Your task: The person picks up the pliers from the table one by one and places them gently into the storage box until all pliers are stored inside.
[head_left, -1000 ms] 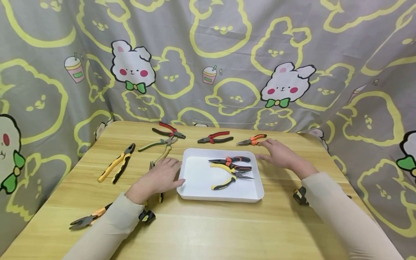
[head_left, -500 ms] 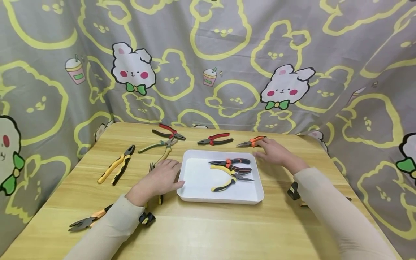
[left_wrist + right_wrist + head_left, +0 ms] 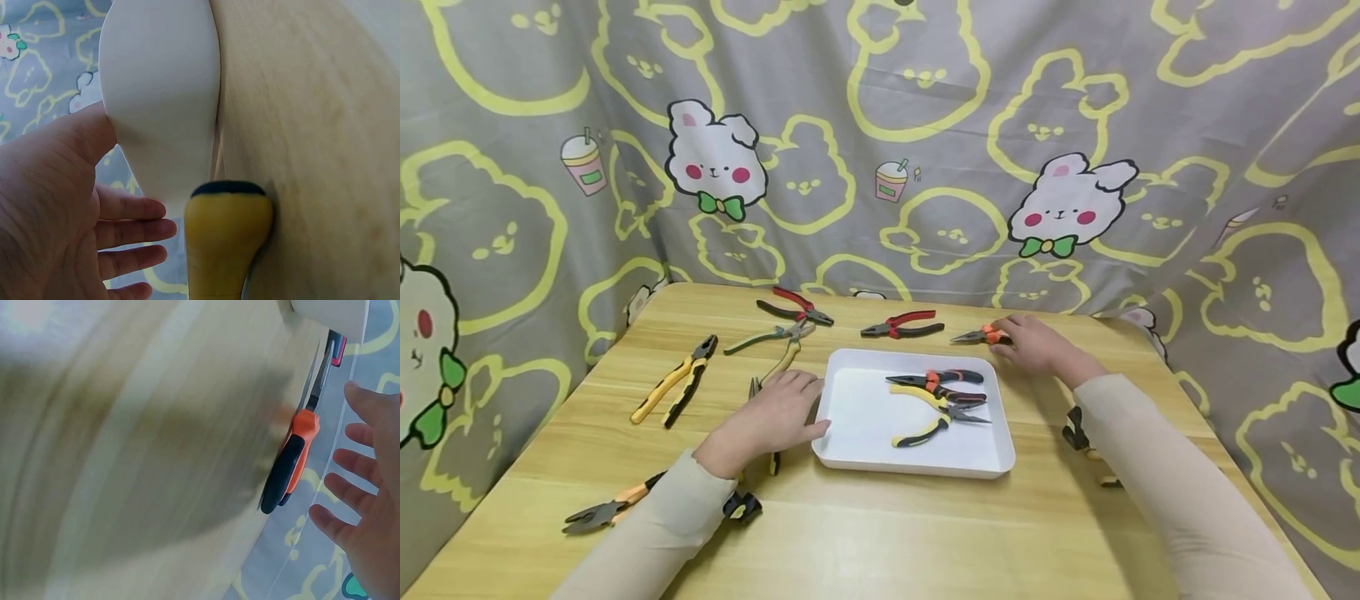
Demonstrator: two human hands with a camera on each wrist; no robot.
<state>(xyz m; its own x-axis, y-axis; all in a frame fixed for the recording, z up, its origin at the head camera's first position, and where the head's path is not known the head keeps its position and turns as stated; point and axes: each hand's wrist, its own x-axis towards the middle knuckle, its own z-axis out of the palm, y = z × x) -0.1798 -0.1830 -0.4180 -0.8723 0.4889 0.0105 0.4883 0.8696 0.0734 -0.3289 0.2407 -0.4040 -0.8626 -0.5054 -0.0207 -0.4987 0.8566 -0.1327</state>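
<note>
at the table's (image 3: pixel 880 542) left, combination pliers (image 3: pixel 616 506) lie partly behind the left sleeve (image 3: pixel 664 518), with yellow pliers (image 3: pixel 691 365) farther back. next come green pliers (image 3: pixel 792 333), near red pliers (image 3: pixel 805 316). the left hand (image 3: pixel 770 417) rests at the left end of the white tray (image 3: pixel 856 417), its fingers loosely extended outside the wall and its thumb over the rim; it mostly hides dark-nosed pliers (image 3: pixel 756 387). black-orange pliers (image 3: pixel 933 382) and yellow-black pliers (image 3: pixel 953 412) lie inside the tray, toward its right. behind it sit other red pliers (image 3: pixel 892 327), then orange long-nose pliers (image 3: pixel 992 335) on the table. the right hand (image 3: pixel 1037 343) hovers by their handles, fingers spread and relaxed; whether a fingertip touches them i cannot tell.
</note>
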